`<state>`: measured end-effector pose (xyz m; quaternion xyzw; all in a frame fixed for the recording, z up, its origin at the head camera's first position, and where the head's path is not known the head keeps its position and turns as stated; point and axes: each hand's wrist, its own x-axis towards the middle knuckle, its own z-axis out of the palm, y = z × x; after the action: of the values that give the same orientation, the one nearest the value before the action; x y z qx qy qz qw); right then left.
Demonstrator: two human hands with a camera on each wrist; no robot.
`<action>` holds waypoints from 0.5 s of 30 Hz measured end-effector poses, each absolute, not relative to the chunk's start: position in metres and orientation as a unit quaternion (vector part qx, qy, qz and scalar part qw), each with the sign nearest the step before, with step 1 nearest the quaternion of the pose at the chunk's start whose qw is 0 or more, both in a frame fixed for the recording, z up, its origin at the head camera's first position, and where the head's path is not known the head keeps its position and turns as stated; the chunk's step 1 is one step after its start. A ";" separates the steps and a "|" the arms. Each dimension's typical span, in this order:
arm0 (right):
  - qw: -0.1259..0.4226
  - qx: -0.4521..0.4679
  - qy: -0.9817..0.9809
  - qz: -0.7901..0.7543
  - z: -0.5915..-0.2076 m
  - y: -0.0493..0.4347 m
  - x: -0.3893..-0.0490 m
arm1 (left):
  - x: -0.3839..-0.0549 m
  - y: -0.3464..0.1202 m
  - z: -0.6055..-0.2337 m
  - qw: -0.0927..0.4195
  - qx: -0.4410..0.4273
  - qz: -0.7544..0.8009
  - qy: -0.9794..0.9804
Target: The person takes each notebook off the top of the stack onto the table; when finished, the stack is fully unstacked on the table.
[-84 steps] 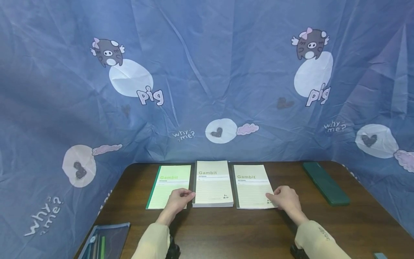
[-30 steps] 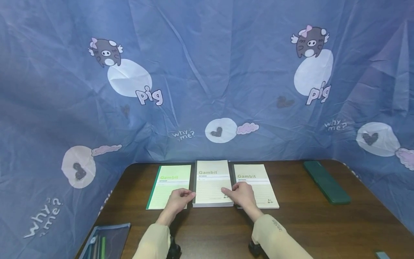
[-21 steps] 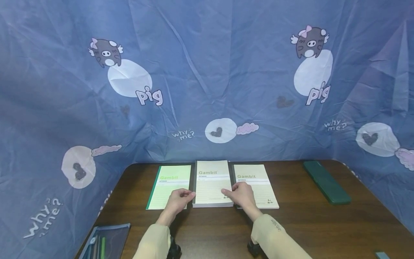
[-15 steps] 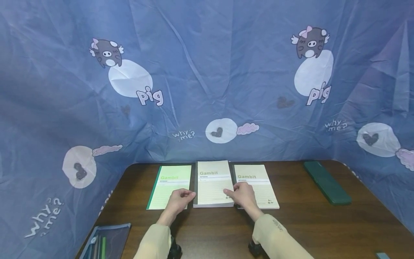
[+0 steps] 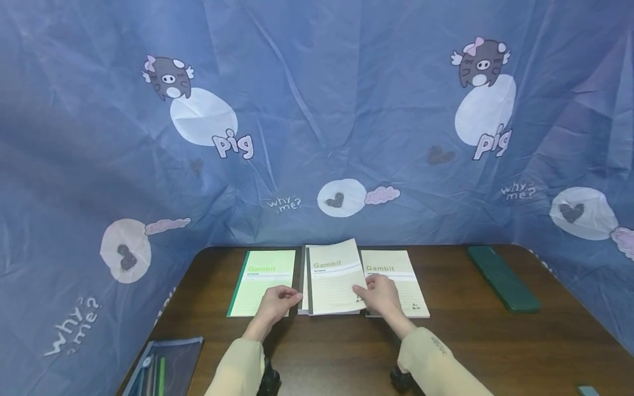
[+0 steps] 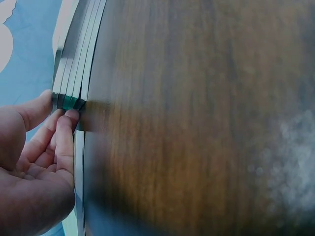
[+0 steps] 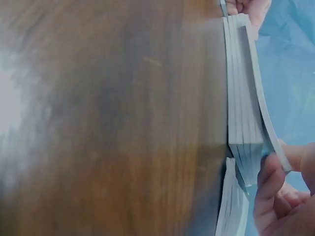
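In the head view, my right hand (image 5: 381, 297) pinches the right edge of the top cream "Gambit" notebook (image 5: 332, 280), thumb above and fingers beneath. This notebook is slightly turned and bent. In the right wrist view its lifted edge (image 7: 261, 93) stands apart from the stack of notebooks (image 7: 241, 93) below. My left hand (image 5: 277, 305) holds the stack's left side, its thumb and curled fingertips at the bound spines (image 6: 69, 102), dark and green. That hand partly covers a green notebook (image 5: 267, 269) on the left. Beyond my right hand lies another cream notebook (image 5: 391, 269), partly covered.
A dark green case (image 5: 502, 280) lies at the right on the brown table (image 5: 337, 352). At the front left is a blue mesh pouch (image 5: 183, 352) with several pens. A small pale blue object (image 5: 588, 390) sits at the front right edge. A blue printed curtain (image 5: 307, 110) hangs behind.
My right hand has moved left from the right-hand notebook to the middle stack and taken hold of its top notebook, which has shifted right and lifted. The left hand has stayed in place.
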<state>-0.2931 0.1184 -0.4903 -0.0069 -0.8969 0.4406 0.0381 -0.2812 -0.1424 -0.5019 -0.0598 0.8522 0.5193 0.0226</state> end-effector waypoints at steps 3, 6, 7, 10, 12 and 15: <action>0.012 -0.022 -0.869 0.494 -0.488 0.124 -0.292 | -0.281 -0.142 -0.502 0.025 -0.060 0.519 0.852; -0.011 -0.045 -0.839 0.542 -0.486 0.130 -0.291 | -0.282 -0.142 -0.502 0.025 -0.062 0.520 0.851; -0.017 -0.052 -0.833 0.551 -0.486 0.132 -0.291 | -0.282 -0.143 -0.502 0.024 -0.060 0.519 0.852; -0.026 -0.060 -0.823 0.565 -0.485 0.139 -0.290 | -0.282 -0.143 -0.501 0.022 -0.062 0.520 0.852; -0.030 -0.061 -0.816 0.574 -0.485 0.146 -0.290 | -0.281 -0.143 -0.501 0.021 -0.061 0.519 0.852; -0.037 -0.060 -0.805 0.589 -0.483 0.157 -0.290 | -0.280 -0.142 -0.500 0.023 -0.061 0.520 0.852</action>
<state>-0.2897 0.1570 -0.4831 -0.0597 -0.8051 0.5889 -0.0374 -0.2797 -0.1423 -0.5002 -0.0608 0.8518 0.5198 0.0226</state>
